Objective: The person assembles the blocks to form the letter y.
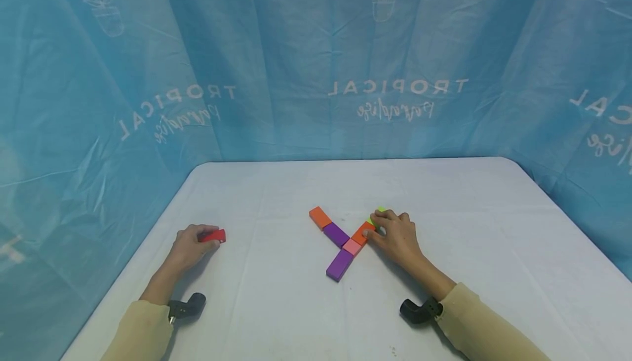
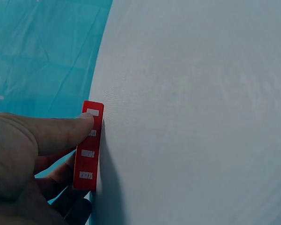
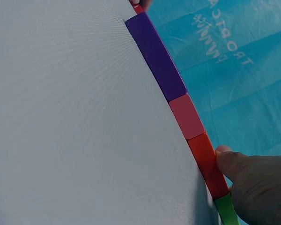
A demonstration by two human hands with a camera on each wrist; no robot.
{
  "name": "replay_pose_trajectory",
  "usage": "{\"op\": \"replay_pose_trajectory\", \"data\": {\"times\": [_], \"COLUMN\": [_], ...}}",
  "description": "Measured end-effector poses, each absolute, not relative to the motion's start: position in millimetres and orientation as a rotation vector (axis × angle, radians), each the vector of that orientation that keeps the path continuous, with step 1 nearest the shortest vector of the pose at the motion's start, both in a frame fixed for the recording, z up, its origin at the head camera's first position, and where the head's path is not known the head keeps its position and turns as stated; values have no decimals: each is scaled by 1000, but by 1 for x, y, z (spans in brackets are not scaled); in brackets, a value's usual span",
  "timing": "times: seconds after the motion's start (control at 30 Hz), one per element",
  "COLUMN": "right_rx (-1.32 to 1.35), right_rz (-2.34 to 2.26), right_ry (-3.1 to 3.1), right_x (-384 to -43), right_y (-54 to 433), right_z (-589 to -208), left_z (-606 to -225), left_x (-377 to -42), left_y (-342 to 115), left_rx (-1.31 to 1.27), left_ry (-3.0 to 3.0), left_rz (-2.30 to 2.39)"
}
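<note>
In the head view, my left hand (image 1: 187, 247) is at the left of the white table, pinching a red block (image 1: 215, 236) between thumb and fingers. White marks run along the face of this red block (image 2: 87, 161) in the left wrist view. My right hand (image 1: 399, 238) bends over one arm of a Y-shaped layout of blocks. Its thumb lies on an orange block (image 1: 359, 236), and its fingers cover part of a green block (image 1: 382, 208). Below the orange block come a pink block (image 1: 352, 247) and a long purple block (image 1: 338, 266), end to end.
The layout's other arm has a second purple block (image 1: 336, 235) and a second orange block (image 1: 320, 218). Blue curtain (image 1: 296, 65) with printed lettering surrounds the far and side edges of the white table (image 1: 276, 306). A black wrist device (image 1: 419, 311) sits at each cuff.
</note>
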State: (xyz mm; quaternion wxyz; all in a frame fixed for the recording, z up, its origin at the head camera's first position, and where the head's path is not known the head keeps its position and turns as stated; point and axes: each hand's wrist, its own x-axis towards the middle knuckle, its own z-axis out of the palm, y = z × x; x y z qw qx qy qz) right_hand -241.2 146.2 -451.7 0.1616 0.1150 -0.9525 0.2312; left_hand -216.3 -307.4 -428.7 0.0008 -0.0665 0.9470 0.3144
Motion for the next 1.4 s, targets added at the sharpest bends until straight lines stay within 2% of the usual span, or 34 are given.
{"op": "replay_pose_trajectory", "data": {"times": [0.4, 1.4], "right_rx": [337, 337], "right_rz": [651, 645], "right_ry": [-2709, -2713], "right_x": [-241, -241], "right_y": [146, 147], "right_z": [-452, -452], "left_z": [-423, -382], "left_x": [-213, -183], "left_y": [-301, -220], "left_rx": [-207, -241], "left_ry": [3010, 2918], "left_rz": [1019, 1343]}}
